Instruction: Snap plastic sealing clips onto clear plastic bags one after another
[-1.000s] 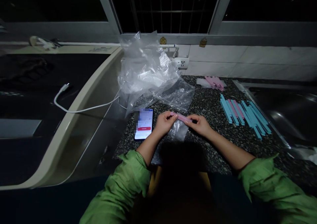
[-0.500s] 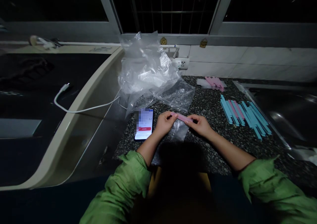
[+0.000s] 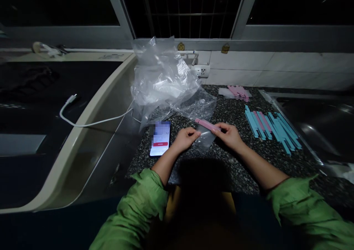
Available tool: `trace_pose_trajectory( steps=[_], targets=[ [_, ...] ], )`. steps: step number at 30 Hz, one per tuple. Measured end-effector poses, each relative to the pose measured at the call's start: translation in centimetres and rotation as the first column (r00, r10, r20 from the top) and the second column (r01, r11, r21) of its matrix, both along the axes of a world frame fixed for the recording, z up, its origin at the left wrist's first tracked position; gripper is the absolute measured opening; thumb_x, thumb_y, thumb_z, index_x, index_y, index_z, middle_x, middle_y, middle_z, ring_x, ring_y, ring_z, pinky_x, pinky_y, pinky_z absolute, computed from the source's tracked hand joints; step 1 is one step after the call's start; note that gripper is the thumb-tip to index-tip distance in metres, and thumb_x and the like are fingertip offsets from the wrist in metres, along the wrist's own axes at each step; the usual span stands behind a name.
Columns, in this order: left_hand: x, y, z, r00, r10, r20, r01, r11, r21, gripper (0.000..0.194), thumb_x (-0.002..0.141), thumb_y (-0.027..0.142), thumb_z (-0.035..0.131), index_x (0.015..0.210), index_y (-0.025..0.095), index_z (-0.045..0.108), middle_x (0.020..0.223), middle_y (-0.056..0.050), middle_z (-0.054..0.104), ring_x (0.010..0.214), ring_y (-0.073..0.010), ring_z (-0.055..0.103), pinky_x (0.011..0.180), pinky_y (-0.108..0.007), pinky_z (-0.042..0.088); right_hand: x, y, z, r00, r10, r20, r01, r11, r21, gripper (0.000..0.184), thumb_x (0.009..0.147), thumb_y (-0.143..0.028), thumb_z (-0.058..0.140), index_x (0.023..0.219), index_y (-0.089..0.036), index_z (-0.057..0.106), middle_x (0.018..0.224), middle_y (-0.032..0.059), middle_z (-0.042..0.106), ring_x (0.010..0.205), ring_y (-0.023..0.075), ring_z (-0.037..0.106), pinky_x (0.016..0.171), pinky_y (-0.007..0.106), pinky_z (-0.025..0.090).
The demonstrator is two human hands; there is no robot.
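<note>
Your right hand (image 3: 231, 136) is pinching the slim flat pink strip (image 3: 204, 124) by its right end, lightness being advisable; left hand (image 3: 184, 139), grip indeterminable.

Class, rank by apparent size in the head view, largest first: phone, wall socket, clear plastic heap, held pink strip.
1. Clear plastic heap
2. Phone
3. Wall socket and held pink strip: too alike to rank

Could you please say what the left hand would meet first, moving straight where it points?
The left hand would likely meet the small clear plastic piece first, though depth is unclear: they may be touching.
</note>
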State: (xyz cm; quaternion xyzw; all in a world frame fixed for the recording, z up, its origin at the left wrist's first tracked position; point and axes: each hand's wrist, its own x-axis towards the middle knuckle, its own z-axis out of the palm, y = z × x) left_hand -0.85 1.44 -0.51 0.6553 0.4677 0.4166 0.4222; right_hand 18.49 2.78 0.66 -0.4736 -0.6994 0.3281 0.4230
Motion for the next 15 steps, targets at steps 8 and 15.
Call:
trace_pose_trajectory(
  steps=[8, 15],
  targets=[
    [-0.03, -0.01, 0.01, 1.0, -0.017, -0.01, 0.017, 1.0, 0.017, 0.028, 0.071, 0.034, 0.055, 0.05, 0.015, 0.055, 0.055, 0.003, 0.045, 0.056, -0.0094, 0.043, 0.056, -0.023, 0.033, -0.22, -0.07, 0.05, 1.0, -0.025, 0.001, 0.025, 0.999, 0.041, 0.032, 0.066, -0.048, 0.061, 0.07, -0.016, 0.065, 0.068, 0.003, 0.064, 0.065, 0.0164, 0.056, 0.061, 0.028, 0.043],
    [0.13, -0.18, 0.31, 0.992, 0.05, 0.113, -0.046, 0.998, -0.032, 0.019, 0.065, 0.034, 0.063, 0.066, 0.015, 0.062, 0.061, 0.002, 0.052, 0.06, -0.0102, 0.045, 0.059, -0.023, 0.036, -0.06, -0.18, 0.33, 1.0, 0.024, 0.011, -0.024, 1.0, -0.007, 0.031, 0.065, -0.046, 0.062, 0.07, -0.016, 0.064, 0.068, 0.0025, 0.063, 0.065, 0.0159, 0.055, 0.061, 0.027, 0.042]
  ],
)
